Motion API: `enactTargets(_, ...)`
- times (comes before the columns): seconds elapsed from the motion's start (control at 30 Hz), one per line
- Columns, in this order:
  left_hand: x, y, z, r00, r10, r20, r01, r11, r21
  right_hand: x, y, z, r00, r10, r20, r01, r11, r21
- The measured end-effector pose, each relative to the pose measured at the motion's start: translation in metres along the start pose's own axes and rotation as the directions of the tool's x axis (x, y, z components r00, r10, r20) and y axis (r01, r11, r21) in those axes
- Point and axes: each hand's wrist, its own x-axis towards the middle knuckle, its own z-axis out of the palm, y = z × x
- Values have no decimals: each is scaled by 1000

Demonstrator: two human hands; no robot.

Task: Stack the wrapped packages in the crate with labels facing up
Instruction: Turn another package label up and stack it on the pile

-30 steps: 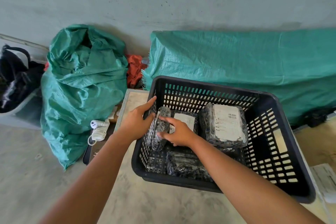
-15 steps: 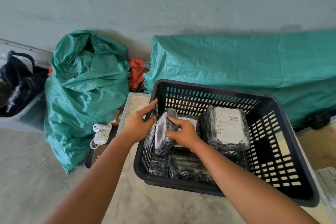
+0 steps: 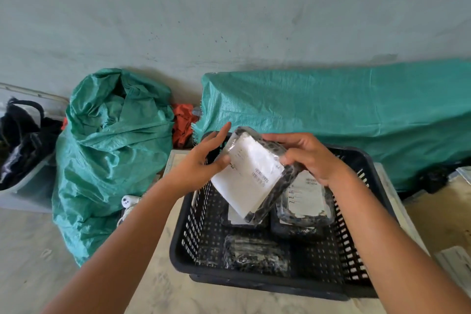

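Note:
A black slatted crate (image 3: 198, 257) stands on a pale table. Above its far left part I hold a wrapped package (image 3: 251, 176), dark plastic with a white label facing up and toward me, tilted. My left hand (image 3: 201, 163) pinches its left edge; my right hand (image 3: 308, 155) grips its right edge. Inside the crate, a package with its label up (image 3: 305, 199) lies on the right atop another dark one. A package with a white label (image 3: 235, 218) shows partly under the held one. A dark package with no label showing (image 3: 254, 257) lies at the front.
A stuffed green sack (image 3: 112, 150) stands left of the table, with a white plug and cord (image 3: 128, 202) at its foot. A green tarp (image 3: 344, 109) covers a long shape behind the crate. An orange cloth (image 3: 182, 122) and a grey bin of black bags (image 3: 23, 150) sit by the wall.
Both hands lifted the package out of the crate's left side and turned it from on edge to label up. The camera view tilted upward.

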Motion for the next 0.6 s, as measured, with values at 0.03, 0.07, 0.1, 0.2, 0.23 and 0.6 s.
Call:
enactTargets(0.03,2,8,0,999,16,48,-10,992,-124,-2,-6,-8,999,-19,32,18,999,34)
enactTargets(0.07,3,14,0,995,26,93,-5,975,-223,-2,-11,-13,998,-33,61,29,998,64)
enactTargets(0.1,4,20,-1,989,39,141,5,955,-298,-3,-15,-18,996,-42,74,34,995,98)
enactTargets(0.2,9,32,2,973,73,221,23,915,-403,-5,-22,-27,1000,-19,1,18,979,205)
enactTargets(0.23,10,34,4,974,72,215,26,906,-423,-5,-23,-29,999,-11,-53,22,977,212)
enactTargets(0.6,13,16,32,989,-142,-30,89,755,-650,-26,-3,-14,939,-150,-308,174,983,52)
